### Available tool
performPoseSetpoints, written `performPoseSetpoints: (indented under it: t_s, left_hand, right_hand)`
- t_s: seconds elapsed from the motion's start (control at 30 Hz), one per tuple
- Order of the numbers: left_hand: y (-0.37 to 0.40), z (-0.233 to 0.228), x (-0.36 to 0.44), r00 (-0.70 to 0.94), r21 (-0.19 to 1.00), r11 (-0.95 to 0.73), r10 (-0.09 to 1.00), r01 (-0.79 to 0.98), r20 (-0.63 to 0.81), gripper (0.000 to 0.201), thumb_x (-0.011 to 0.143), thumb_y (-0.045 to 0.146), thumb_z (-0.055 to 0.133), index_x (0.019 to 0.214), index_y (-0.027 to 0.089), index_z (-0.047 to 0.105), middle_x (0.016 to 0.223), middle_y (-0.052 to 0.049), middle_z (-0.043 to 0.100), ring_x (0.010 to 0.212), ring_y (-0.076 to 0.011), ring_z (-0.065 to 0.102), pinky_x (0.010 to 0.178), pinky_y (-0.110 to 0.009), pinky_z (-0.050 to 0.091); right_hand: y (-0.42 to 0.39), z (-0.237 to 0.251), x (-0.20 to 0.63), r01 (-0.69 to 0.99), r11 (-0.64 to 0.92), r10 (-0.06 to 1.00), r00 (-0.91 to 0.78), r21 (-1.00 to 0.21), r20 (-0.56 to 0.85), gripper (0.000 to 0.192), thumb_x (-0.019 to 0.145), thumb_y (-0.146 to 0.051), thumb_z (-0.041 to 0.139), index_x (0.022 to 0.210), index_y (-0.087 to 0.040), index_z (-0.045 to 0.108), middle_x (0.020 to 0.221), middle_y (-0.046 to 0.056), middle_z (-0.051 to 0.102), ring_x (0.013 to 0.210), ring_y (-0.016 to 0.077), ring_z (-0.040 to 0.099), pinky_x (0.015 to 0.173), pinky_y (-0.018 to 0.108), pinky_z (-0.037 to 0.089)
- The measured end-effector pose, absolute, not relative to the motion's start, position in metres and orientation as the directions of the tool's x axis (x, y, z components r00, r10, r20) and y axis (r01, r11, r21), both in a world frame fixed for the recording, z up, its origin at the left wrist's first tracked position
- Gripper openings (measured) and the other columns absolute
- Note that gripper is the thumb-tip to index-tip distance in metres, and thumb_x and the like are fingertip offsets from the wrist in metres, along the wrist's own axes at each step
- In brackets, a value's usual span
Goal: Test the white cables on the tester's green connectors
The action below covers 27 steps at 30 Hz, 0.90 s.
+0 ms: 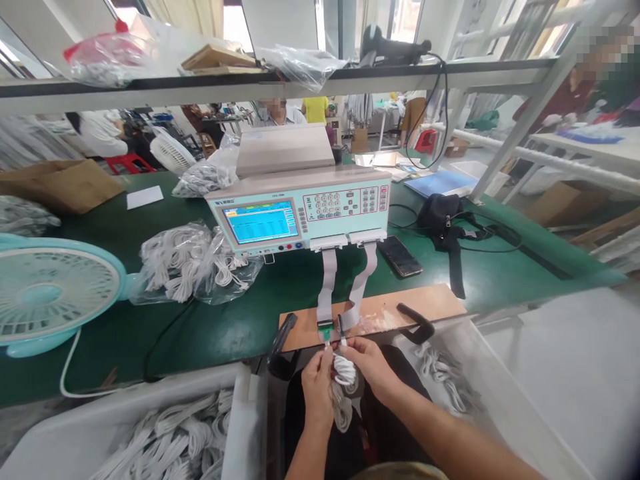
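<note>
At the table's front edge, my left hand [317, 381] is closed in a pinch on one end of a coiled white cable [345, 371]. My right hand [371, 363] pinches the cable's other end, just to the right. Both ends meet or nearly touch a small green circuit board [326, 333] and a dark connector beside it; whether they are fully inserted I cannot tell. Two grey ribbon cables [327, 283] run from there up to a tester [345, 203] with a lit blue screen. More cable loops hang below my hands, above my lap.
A brown board [430, 303] with two black clamps [280, 347] lies along the edge. White bins [240, 407] of coiled cables flank my lap. Bagged cables [175, 260], a blue fan [55, 287], a phone [400, 256] and a black pouch [440, 217] sit on the green table. People are beyond.
</note>
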<state>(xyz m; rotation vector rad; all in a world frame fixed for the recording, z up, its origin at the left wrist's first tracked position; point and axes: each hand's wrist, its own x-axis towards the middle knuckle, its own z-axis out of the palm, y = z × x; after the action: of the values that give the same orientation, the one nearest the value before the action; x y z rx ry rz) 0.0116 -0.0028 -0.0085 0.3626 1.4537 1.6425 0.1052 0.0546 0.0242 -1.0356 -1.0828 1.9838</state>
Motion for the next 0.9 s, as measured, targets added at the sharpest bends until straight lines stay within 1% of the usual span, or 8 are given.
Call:
performPoseSetpoints:
  t_s: [0.07, 0.13, 0.27, 0.43, 0.5, 0.63, 0.73, 0.9]
  left_hand:
    - [-0.003, -0.008, 0.011, -0.565, 0.918, 0.094, 0.762, -0.386, -0.315, 0.038, 0.067, 0.050, 0.066, 0.068, 0.013, 0.063, 0.052, 0.004, 0.047, 0.049, -0.0086, 0.041, 0.047, -0.019, 0.033]
    - [-0.003, -0.006, 0.010, -0.561, 0.931, 0.121, 0.768, -0.345, -0.308, 0.040, 0.066, 0.052, 0.067, 0.062, 0.013, 0.060, 0.051, 0.004, 0.047, 0.049, -0.0089, 0.041, 0.048, -0.019, 0.034]
    - [0.000, -0.002, 0.004, -0.534, 0.952, 0.119, 0.805, -0.283, -0.260, 0.039, 0.068, 0.052, 0.064, 0.065, 0.014, 0.060, 0.055, 0.003, 0.050, 0.051, -0.0096, 0.042, 0.049, -0.019, 0.034]
    - [0.008, 0.005, -0.001, -0.543, 0.971, 0.113, 0.812, -0.213, -0.214, 0.046, 0.058, 0.058, 0.068, 0.051, 0.016, 0.052, 0.047, 0.004, 0.042, 0.046, -0.0097, 0.035, 0.043, -0.021, 0.027]
    - [0.010, 0.005, -0.002, -0.555, 0.973, 0.083, 0.810, -0.216, -0.192, 0.047, 0.056, 0.059, 0.068, 0.050, 0.016, 0.052, 0.048, 0.003, 0.044, 0.047, -0.0105, 0.036, 0.045, -0.022, 0.029]
    - [0.010, 0.002, 0.000, -0.573, 0.966, 0.095, 0.789, -0.241, -0.221, 0.049, 0.054, 0.063, 0.066, 0.050, 0.015, 0.055, 0.049, 0.000, 0.048, 0.049, -0.0126, 0.040, 0.047, -0.024, 0.031]
    - [0.011, -0.001, 0.000, -0.579, 0.969, 0.091, 0.788, -0.229, -0.210, 0.050, 0.055, 0.064, 0.065, 0.052, 0.015, 0.057, 0.052, -0.002, 0.051, 0.052, -0.0143, 0.043, 0.050, -0.024, 0.033]
    - [0.014, -0.007, -0.001, -0.575, 0.971, 0.078, 0.794, -0.228, -0.198, 0.049, 0.058, 0.063, 0.065, 0.051, 0.016, 0.051, 0.047, 0.003, 0.043, 0.047, -0.0108, 0.038, 0.046, -0.023, 0.030]
  right_hand:
    - [0.054, 0.024, 0.104, -0.171, -0.453, 0.806, -0.499, -0.875, -0.320, 0.039, 0.062, -0.049, 0.073, 0.076, -0.013, 0.068, 0.068, 0.003, 0.065, 0.063, 0.0163, 0.057, 0.064, 0.027, 0.044]
    - [0.052, 0.022, 0.104, -0.171, -0.446, 0.812, -0.491, -0.879, -0.316, 0.041, 0.063, -0.051, 0.072, 0.076, -0.013, 0.067, 0.068, 0.003, 0.065, 0.063, 0.0168, 0.057, 0.063, 0.026, 0.044]
    - [0.051, 0.011, 0.101, -0.173, -0.411, 0.835, -0.466, -0.895, -0.294, 0.044, 0.064, -0.055, 0.070, 0.070, -0.012, 0.064, 0.061, 0.002, 0.062, 0.054, 0.0144, 0.053, 0.055, 0.025, 0.041]
    - [0.056, -0.009, 0.096, -0.209, -0.375, 0.857, -0.449, -0.903, -0.252, 0.046, 0.059, -0.058, 0.072, 0.066, -0.013, 0.064, 0.058, 0.002, 0.060, 0.052, 0.0152, 0.053, 0.052, 0.026, 0.041]
    - [0.058, -0.015, 0.095, -0.209, -0.359, 0.862, -0.446, -0.910, -0.238, 0.048, 0.057, -0.060, 0.071, 0.066, -0.014, 0.065, 0.058, 0.003, 0.060, 0.052, 0.0165, 0.053, 0.052, 0.027, 0.042]
    - [0.059, -0.017, 0.094, -0.217, -0.360, 0.860, -0.454, -0.908, -0.233, 0.049, 0.057, -0.062, 0.070, 0.068, -0.014, 0.066, 0.060, 0.004, 0.063, 0.055, 0.0188, 0.056, 0.055, 0.029, 0.043]
    - [0.058, -0.011, 0.094, -0.213, -0.344, 0.872, -0.433, -0.914, -0.228, 0.049, 0.053, -0.062, 0.071, 0.063, -0.015, 0.064, 0.060, 0.004, 0.063, 0.057, 0.0197, 0.056, 0.057, 0.029, 0.044]
    - [0.056, -0.011, 0.089, -0.222, -0.350, 0.879, -0.413, -0.910, -0.237, 0.046, 0.053, -0.060, 0.072, 0.060, -0.016, 0.059, 0.056, 0.002, 0.057, 0.053, 0.0163, 0.052, 0.053, 0.027, 0.042]
